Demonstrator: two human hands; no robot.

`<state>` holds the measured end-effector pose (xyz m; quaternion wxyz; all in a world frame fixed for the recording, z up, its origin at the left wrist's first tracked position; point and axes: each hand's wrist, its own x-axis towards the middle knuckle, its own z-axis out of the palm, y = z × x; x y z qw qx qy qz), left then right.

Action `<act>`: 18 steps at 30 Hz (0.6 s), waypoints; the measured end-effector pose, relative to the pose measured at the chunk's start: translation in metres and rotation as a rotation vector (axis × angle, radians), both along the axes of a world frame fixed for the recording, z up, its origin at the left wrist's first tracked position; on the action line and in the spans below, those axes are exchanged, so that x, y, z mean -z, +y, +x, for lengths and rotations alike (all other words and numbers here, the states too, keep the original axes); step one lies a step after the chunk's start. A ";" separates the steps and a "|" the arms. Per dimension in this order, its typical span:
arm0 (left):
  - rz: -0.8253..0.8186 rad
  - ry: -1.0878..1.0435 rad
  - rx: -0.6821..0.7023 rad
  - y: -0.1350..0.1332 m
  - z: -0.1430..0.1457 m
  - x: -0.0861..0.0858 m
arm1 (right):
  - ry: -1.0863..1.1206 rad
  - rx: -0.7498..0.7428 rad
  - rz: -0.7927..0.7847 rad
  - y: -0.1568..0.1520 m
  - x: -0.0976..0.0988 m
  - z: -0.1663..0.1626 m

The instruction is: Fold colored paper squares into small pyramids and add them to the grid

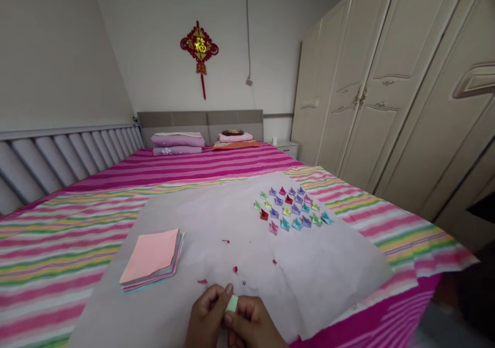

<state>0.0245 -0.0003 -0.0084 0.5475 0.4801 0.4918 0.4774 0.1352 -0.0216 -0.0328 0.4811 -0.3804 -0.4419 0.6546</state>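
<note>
Between my two hands, low in the head view, is a small folded piece of light green paper (pixel 232 303). My left hand (pixel 209 312) pinches its upper left side with the thumb on top. From the right, my right hand (pixel 253 319) grips the same paper, its thumb over the lower edge; the fingers beneath are partly hidden. To the left lies a stack of square coloured paper (pixel 150 255) with a pink sheet uppermost. Several small folded paper pieces (pixel 286 211) in many colours stand in rough rows at the right.
A pale sheet (pixel 193 209) covers part of the striped bed (pixel 77 224). Small red scraps (pixel 235 269) lie just beyond my hands. Folded bedding (pixel 178 143) rests by the headboard (pixel 232 118). A railing (pixel 69 154) runs along the left, and a wardrobe (pixel 359 90) stands at the right.
</note>
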 end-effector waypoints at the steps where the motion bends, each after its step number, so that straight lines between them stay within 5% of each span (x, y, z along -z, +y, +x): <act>1: -0.006 -0.012 0.002 -0.001 0.001 -0.002 | 0.001 0.001 0.008 -0.001 -0.003 0.000; 7: -0.097 -0.224 0.051 -0.008 0.009 -0.030 | -0.024 0.066 0.088 -0.009 -0.028 0.003; 10: -0.091 -0.187 0.206 -0.010 0.007 -0.048 | -0.019 0.101 0.090 -0.011 -0.040 0.009; 12: -0.015 -0.139 0.157 -0.011 0.002 -0.057 | -0.006 0.140 0.073 -0.012 -0.046 0.012; 18: 0.141 -0.093 0.157 -0.021 -0.015 -0.059 | -0.034 0.170 0.077 -0.019 -0.054 0.016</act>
